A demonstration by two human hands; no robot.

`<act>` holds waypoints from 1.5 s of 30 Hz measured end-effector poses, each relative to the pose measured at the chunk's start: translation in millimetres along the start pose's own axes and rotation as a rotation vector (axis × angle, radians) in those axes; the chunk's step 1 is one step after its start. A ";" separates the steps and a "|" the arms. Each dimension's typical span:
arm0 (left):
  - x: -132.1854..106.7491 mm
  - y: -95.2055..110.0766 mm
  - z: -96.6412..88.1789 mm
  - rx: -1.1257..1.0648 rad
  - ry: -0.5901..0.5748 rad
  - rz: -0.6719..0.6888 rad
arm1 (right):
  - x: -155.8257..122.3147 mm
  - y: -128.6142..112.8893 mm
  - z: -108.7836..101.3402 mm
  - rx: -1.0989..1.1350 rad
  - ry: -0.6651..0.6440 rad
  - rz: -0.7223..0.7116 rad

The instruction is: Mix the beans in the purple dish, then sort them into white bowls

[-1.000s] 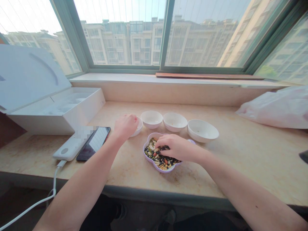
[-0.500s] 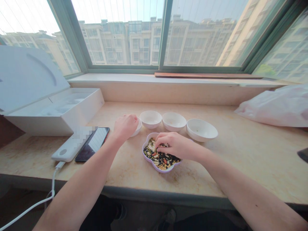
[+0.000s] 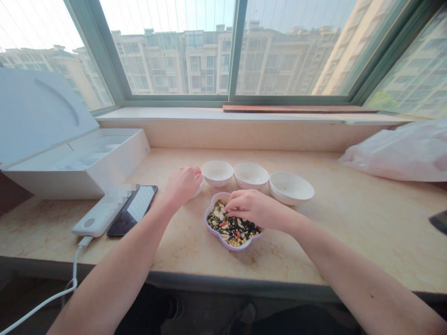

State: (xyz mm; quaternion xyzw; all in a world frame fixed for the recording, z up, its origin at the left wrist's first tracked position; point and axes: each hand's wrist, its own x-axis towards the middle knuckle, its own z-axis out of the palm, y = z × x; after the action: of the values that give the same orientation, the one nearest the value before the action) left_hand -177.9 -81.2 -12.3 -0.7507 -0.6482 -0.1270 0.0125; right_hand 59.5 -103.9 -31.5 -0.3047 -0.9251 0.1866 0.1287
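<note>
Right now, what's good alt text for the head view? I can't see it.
The right hand is over a purple-rimmed dish of mixed beans and seeds, while the left hand mostly hides the leftmost of four white bowls lined up beyond the dish. To the left, a phone lies near an open white box.

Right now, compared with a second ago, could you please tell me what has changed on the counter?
The right hand has risen slightly over the beans and nuts in the purple dish, its grip narrower; whether it holds anything is unclear. The left hand remains at the leftmost white bowl; dish and other bowls stay put.
</note>
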 end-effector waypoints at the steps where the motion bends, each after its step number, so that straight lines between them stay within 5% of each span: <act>1: 0.2 -0.3 1.1 -0.026 0.014 0.029 | -0.1 0.1 -0.2 0.006 0.009 -0.004; 10: -3.6 9.1 9.5 -0.248 0.035 0.282 | -1.0 -5.6 -9.4 0.025 0.099 0.038; 17: -24.3 31.3 9.8 -0.297 -0.158 0.659 | 0.1 22.2 -22.8 -0.092 0.495 0.322; 24: -37.9 50.2 15.2 -0.391 -0.277 0.907 | -2.5 49.1 -22.6 -0.252 0.536 0.406; 45: -33.7 48.5 19.7 -0.407 -0.234 0.859 | -0.3 40.5 -20.9 -0.197 0.578 0.452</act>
State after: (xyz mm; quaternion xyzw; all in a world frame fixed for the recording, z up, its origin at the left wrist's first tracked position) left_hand -131.5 -118.0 -31.2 -0.9467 -0.2389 -0.1493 -0.1560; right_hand 87.9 -68.4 -30.0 -0.5520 -0.7736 0.0269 0.3101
